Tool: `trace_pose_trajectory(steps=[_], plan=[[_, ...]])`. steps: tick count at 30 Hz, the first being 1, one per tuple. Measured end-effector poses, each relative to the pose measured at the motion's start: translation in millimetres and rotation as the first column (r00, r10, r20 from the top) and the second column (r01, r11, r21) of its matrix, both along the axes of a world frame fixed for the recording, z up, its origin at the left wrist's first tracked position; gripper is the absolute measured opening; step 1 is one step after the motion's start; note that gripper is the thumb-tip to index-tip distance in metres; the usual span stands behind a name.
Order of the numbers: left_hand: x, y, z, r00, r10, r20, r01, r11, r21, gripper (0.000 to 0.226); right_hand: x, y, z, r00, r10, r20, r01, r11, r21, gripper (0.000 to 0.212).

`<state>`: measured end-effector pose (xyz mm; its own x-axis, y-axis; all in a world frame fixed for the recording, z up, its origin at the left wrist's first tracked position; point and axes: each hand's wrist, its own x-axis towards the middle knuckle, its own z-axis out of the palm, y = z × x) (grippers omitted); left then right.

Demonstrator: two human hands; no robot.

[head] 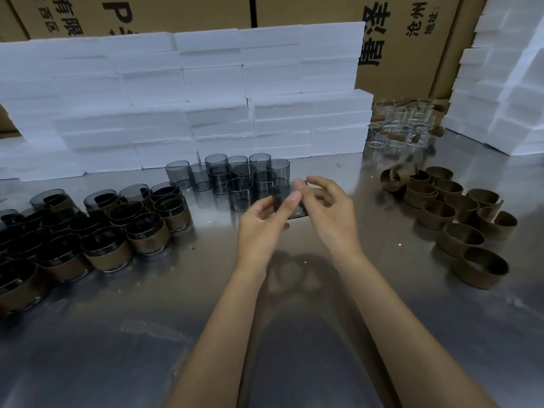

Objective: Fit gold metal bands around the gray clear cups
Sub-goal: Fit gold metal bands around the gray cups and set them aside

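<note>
Two bare forearms reach in from the near edge of the steel counter (147,334) and meet over its middle. Between them the left hand (262,222) holds a gray clear cup (284,198), its fingers curled round the cup's near side and the thumb lying up its wall. The cup stands roughly upright in the grip, mouth upward, though it is blurred and its lower edge is hard to make out. The right hand (326,204) is just beside the cup on the other side, fingers loosely bent; whether it touches the cup or pinches anything I cannot tell, and no band is visibly in it.

Loose gold bands (459,231) lie in a cluster toward the right edge of the counter, well apart from the held cup and on the right hand's side, so that hand is the nearer one for fetching a band. More bare gray cups (235,178) stand just behind the hands, toward the far edge. Banded cups (138,228) crowd the left edge. White foam blocks (206,98) are stacked along the back.
</note>
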<state>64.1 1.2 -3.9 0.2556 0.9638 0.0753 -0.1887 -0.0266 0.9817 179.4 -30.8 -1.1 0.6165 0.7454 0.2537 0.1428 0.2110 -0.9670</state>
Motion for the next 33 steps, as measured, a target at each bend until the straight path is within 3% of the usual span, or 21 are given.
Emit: trace_pose_trajectory(steps=[5,8,10,12,15,21,24,28,33], plan=[[-3.9,0.4,1.5,0.981,-0.138,0.140,0.151,0.985,-0.086,0.051,-6.5,-0.4,0.3,1.000,0.018,0.003,-0.018,0.999,-0.046,0.042],[-5.0,-1.0,5.2,0.956,-0.218,0.197,0.238,0.968,-0.083,0.058,-8.5,-1.7,1.7,0.989,0.132,-0.070,-0.140,0.982,-0.124,0.059],[-4.0,-3.7,8.4,0.951,-0.179,0.254,0.215,0.969,-0.122,0.067,-9.6,-1.3,2.3,0.962,0.243,-0.123,-0.263,0.948,-0.182,0.075],[-3.8,-4.0,7.8,0.950,-0.142,0.278,0.188,0.972,-0.144,0.069,-9.4,-0.1,1.7,0.943,0.293,-0.161,-0.318,0.932,-0.170,0.079],[-1.9,-2.9,5.0,0.951,-0.143,0.273,0.190,0.969,-0.157,0.052,-9.6,0.6,1.5,0.966,0.231,-0.121,-0.247,0.957,-0.151,0.085],[-3.3,0.9,-0.1,0.998,-0.053,-0.019,0.049,0.987,-0.152,0.041,-5.6,4.8,-3.3,0.993,0.072,-0.098,-0.084,0.990,-0.116,0.052],[-6.6,2.8,0.5,0.999,-0.023,0.030,0.027,0.991,-0.134,0.032,-4.7,6.3,-6.4,0.994,0.062,-0.087,-0.069,0.995,-0.076,0.043],[-5.6,4.6,2.0,0.991,0.123,0.060,-0.120,0.991,-0.053,0.012,-6.3,6.4,-9.8,0.997,0.053,-0.055,-0.056,0.997,-0.053,0.035],[-6.5,-0.6,7.4,0.994,0.074,0.076,-0.069,0.995,-0.066,0.023,-3.1,5.1,-5.5,0.999,0.023,-0.025,-0.024,1.000,-0.001,0.026]])
